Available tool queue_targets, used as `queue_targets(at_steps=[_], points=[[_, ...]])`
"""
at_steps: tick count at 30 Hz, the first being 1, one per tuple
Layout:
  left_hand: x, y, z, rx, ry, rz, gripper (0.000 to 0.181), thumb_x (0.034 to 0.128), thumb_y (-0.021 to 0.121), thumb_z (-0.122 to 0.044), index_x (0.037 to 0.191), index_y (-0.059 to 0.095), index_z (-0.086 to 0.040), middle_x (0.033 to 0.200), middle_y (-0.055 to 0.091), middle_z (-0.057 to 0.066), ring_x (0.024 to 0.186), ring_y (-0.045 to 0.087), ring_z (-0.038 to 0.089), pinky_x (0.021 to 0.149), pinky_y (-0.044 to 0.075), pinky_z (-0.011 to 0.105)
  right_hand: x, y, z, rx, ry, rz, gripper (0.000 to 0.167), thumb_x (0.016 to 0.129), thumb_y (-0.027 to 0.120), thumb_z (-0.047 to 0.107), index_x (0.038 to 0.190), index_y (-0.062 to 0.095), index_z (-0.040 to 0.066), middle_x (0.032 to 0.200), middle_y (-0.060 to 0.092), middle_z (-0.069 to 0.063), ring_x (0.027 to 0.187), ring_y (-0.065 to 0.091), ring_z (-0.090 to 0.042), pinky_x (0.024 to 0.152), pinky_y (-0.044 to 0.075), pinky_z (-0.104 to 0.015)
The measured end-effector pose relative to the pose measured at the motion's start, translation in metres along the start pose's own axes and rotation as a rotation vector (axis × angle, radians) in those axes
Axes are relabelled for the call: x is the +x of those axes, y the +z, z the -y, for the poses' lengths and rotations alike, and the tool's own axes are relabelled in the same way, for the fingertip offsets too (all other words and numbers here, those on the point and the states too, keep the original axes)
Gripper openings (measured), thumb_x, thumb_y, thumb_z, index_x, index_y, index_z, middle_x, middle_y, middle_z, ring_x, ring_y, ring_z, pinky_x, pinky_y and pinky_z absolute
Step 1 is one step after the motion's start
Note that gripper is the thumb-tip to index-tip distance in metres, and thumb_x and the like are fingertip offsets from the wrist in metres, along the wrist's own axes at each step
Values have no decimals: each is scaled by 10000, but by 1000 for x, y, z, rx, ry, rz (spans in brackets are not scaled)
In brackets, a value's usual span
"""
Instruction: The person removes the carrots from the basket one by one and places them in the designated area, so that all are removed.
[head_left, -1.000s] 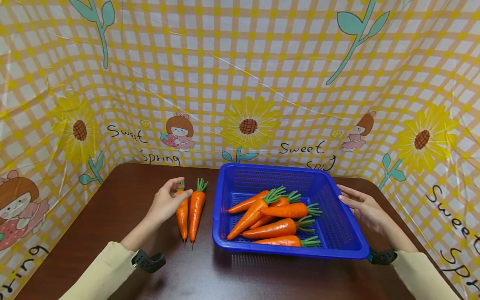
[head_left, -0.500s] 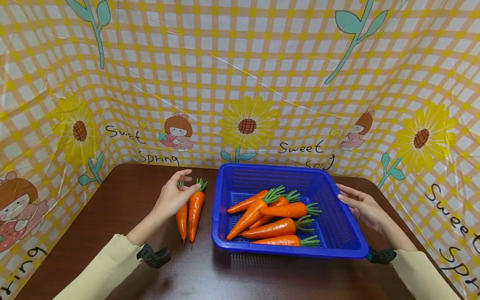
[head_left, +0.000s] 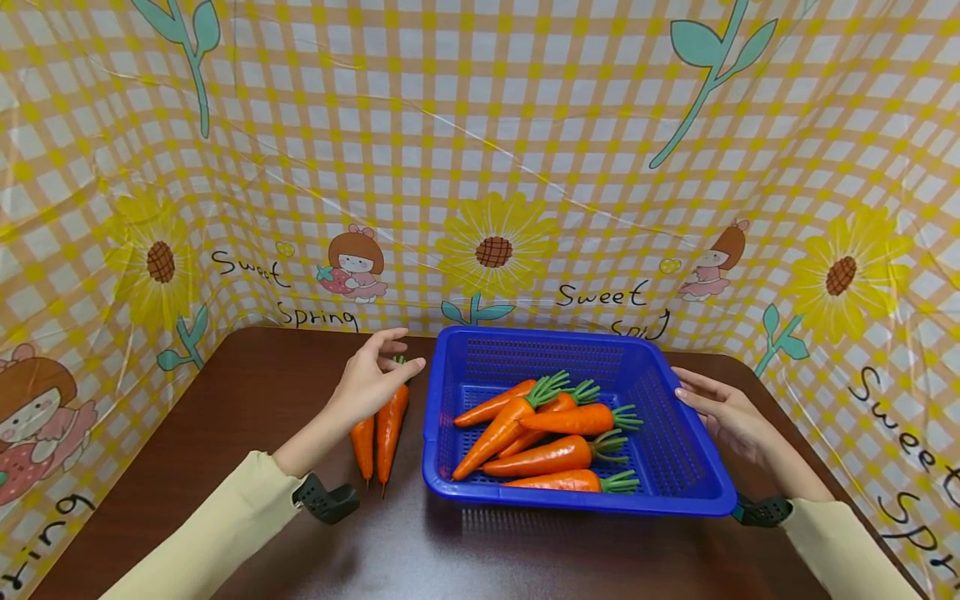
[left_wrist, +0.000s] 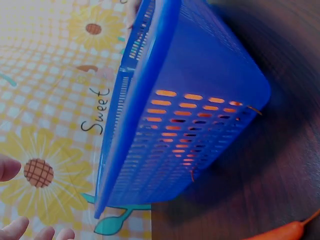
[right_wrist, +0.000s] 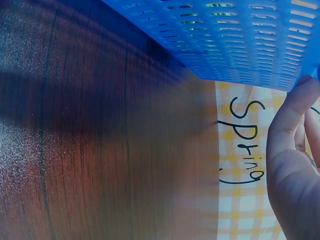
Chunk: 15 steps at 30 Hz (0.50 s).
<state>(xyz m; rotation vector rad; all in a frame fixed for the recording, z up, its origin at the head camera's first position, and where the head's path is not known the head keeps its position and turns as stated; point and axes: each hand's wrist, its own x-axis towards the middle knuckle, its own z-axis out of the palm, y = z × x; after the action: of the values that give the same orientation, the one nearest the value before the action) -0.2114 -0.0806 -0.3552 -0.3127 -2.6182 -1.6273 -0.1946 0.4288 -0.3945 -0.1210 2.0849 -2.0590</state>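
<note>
Six carrots [head_left: 551,458] are already sitting in the blue basket [head_left: 555,500], two strays [head_left: 392,429] are waiting beside it on the table [head_left: 277,392], the left hand [head_left: 373,379] is hovering over them, fingers kinda loosely spread, holding nothing, and the right hand [head_left: 731,417] is gripping the basket's edge.

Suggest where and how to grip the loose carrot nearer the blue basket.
I'd pinch the carrot across its thick far end, from above, with the left hand. It lies flat, narrowing to its near tip, so that end likely offers most to hold. Put the thumb toward the blue basket, where bare table shows; another loose carrot lies close on the other side.
</note>
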Motion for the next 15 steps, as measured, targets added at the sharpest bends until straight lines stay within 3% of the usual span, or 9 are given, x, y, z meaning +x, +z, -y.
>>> queue_targets(at_steps=[5,15], points=[[5,6,-5,21,39,6,568,901,666,-301,1404,451,-152,1307,568,130,999,610,252,653,500,267,0,0,0,0,-3,-4,324,1001,499,128,1269,585,291,1109,688,147,955,687,-78,753,587,-275],[13,18,-17,20,36,32,554,879,683,-315,1376,487,-169,1283,589,127,979,609,238,719,519,291,0,0,-1,2,3,5,318,1002,498,132,1256,588,301,1115,686,146,948,692,-92,751,589,-284]])
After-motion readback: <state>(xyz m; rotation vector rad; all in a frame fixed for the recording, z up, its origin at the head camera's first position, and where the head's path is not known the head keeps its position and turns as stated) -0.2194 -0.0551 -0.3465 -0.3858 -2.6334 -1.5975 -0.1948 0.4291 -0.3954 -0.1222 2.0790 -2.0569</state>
